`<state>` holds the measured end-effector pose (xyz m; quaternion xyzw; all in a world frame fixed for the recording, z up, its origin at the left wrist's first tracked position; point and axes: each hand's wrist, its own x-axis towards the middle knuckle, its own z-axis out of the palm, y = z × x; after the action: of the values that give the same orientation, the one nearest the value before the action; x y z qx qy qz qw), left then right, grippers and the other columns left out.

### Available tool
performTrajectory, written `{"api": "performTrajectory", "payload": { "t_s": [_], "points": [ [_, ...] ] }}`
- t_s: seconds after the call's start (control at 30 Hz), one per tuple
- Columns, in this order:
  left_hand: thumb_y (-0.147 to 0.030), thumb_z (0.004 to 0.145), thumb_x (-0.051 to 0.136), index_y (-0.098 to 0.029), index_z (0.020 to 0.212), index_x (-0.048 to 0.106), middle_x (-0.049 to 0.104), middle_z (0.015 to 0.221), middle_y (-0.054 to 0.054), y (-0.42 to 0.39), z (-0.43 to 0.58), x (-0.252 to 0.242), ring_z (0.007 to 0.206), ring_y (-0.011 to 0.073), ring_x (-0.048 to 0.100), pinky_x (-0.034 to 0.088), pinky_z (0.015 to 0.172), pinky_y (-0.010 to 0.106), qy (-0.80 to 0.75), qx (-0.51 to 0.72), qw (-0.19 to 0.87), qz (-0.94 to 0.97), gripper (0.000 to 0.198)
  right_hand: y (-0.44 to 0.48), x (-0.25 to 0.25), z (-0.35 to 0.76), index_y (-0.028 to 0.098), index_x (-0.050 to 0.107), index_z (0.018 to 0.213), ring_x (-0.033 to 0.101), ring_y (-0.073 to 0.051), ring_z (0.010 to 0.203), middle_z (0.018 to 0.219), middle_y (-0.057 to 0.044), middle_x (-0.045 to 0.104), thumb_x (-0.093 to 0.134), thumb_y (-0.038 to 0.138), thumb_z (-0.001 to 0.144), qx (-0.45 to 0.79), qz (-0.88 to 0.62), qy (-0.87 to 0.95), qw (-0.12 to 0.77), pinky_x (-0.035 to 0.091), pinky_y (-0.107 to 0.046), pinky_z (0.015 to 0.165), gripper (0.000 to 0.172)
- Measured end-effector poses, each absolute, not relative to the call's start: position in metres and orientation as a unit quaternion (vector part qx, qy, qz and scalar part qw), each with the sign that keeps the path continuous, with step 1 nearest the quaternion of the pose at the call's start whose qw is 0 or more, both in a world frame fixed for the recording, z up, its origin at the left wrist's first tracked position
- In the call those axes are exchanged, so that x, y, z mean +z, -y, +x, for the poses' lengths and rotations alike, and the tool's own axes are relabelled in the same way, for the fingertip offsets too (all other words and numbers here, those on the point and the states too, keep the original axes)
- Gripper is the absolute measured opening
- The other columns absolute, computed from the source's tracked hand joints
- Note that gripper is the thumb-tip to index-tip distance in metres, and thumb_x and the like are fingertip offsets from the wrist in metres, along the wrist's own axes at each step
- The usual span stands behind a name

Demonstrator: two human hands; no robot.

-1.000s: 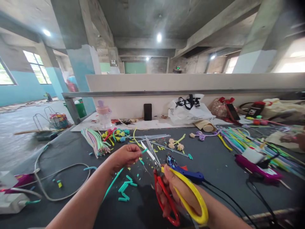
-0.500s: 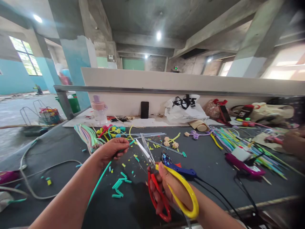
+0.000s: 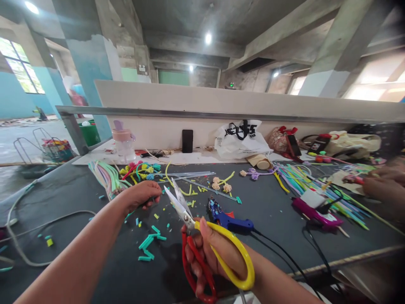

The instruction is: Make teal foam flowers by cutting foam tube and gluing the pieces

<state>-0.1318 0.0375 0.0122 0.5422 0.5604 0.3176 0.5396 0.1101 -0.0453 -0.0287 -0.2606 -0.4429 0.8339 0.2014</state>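
Note:
My left hand (image 3: 146, 195) is closed in a pinch, a small teal tip of a thin strip (image 3: 163, 191) poking out beyond its fingers. The rest of that strip is mostly hidden behind hand and forearm. My right hand (image 3: 210, 249) grips scissors (image 3: 186, 218) with one red and one yellow handle. Their blades are spread apart, points up and left, close to the teal tip. Below the blades lie short cut teal pieces (image 3: 147, 241) in a loose pile. Small yellow and teal bits are scattered around them.
A blue glue gun (image 3: 236, 223) with a black cord lies right of the scissors. A purple glue gun (image 3: 316, 215) sits near bundled coloured strips (image 3: 341, 202). Pastel strips (image 3: 103, 177) and a bottle (image 3: 123, 141) stand left. Another person's hand (image 3: 384, 181) works at far right.
The view has shifted slightly, and both hands appear further left. The long teal strip trailing below my left hand is no longer plainly visible. The scissors stay open in my right hand.

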Motion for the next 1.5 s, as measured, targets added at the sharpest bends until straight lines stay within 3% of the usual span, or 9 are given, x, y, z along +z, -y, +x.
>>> {"api": "performTrajectory", "payload": {
  "t_s": [0.3, 0.5, 0.7, 0.9, 1.1, 1.37, 1.5],
  "points": [
    [-0.035, 0.071, 0.065, -0.018, 0.077, 0.051, 0.046, 0.054, -0.008, -0.027, -0.141, 0.002, 0.034, 0.0009, 0.027, 0.015, 0.034, 0.011, -0.544, 0.362, 0.564, 0.505, 0.023, 0.052, -0.024, 0.108, 0.02, 0.046, 0.094, 0.054, -0.009, 0.044, 0.065, 0.001, 0.058, 0.041, 0.078, 0.072, 0.84, -0.244, 0.428, 0.228, 0.052, -0.028, 0.046, 0.062],
    [-0.036, 0.073, 0.067, -0.018, 0.077, 0.05, 0.045, 0.057, -0.008, -0.027, -0.148, 0.0, 0.036, -0.0006, 0.024, 0.013, 0.033, 0.01, -0.486, 0.372, 0.62, 0.491, 0.026, 0.053, -0.025, 0.107, 0.016, 0.054, 0.077, 0.051, -0.009, 0.039, 0.054, 0.0, 0.057, 0.039, 0.08, 0.07, 0.841, -0.242, 0.442, 0.2, 0.05, -0.027, 0.042, 0.066],
    [-0.04, 0.068, 0.071, -0.018, 0.077, 0.05, 0.041, 0.052, -0.009, -0.024, -0.139, 0.003, 0.035, -0.0007, 0.024, 0.014, 0.032, 0.009, -0.511, 0.373, 0.603, 0.485, 0.032, 0.051, -0.033, 0.105, 0.022, 0.048, 0.094, 0.055, -0.01, 0.044, 0.065, 0.001, 0.061, 0.052, 0.077, 0.066, 0.852, -0.234, 0.399, 0.244, 0.05, -0.027, 0.043, 0.061],
    [-0.045, 0.068, 0.069, -0.018, 0.076, 0.05, 0.039, 0.048, -0.01, -0.022, -0.133, 0.0, 0.034, 0.0004, 0.025, 0.016, 0.033, 0.01, -0.53, 0.353, 0.586, 0.501, 0.034, 0.054, -0.021, 0.105, 0.017, 0.052, 0.069, 0.047, -0.009, 0.033, 0.045, 0.003, 0.051, 0.027, 0.088, 0.064, 0.821, -0.264, 0.474, 0.178, 0.052, -0.035, 0.047, 0.076],
    [-0.043, 0.068, 0.07, -0.018, 0.075, 0.051, 0.04, 0.047, -0.009, -0.021, -0.132, -0.001, 0.034, 0.0011, 0.027, 0.017, 0.033, 0.011, -0.521, 0.377, 0.582, 0.498, 0.033, 0.056, -0.016, 0.107, 0.016, 0.054, 0.069, 0.048, -0.009, 0.033, 0.046, 0.004, 0.05, 0.023, 0.088, 0.064, 0.813, -0.272, 0.488, 0.164, 0.049, -0.028, 0.043, 0.079],
    [-0.038, 0.07, 0.069, -0.017, 0.073, 0.05, 0.042, 0.048, -0.009, -0.021, -0.134, 0.001, 0.033, 0.0001, 0.023, 0.014, 0.031, 0.011, -0.493, 0.416, 0.594, 0.48, 0.028, 0.053, -0.031, 0.106, 0.02, 0.047, 0.096, 0.053, -0.009, 0.042, 0.06, 0.004, 0.055, 0.045, 0.078, 0.07, 0.841, -0.248, 0.413, 0.246, 0.05, -0.026, 0.043, 0.063],
    [-0.036, 0.07, 0.068, -0.017, 0.072, 0.051, 0.042, 0.048, -0.009, -0.02, -0.134, 0.002, 0.033, 0.0, 0.022, 0.014, 0.031, 0.011, -0.47, 0.424, 0.608, 0.479, 0.026, 0.052, -0.026, 0.109, 0.017, 0.048, 0.093, 0.054, -0.009, 0.043, 0.063, 0.001, 0.056, 0.038, 0.076, 0.075, 0.831, -0.286, 0.414, 0.239, 0.051, -0.026, 0.044, 0.063]
  ]
}}
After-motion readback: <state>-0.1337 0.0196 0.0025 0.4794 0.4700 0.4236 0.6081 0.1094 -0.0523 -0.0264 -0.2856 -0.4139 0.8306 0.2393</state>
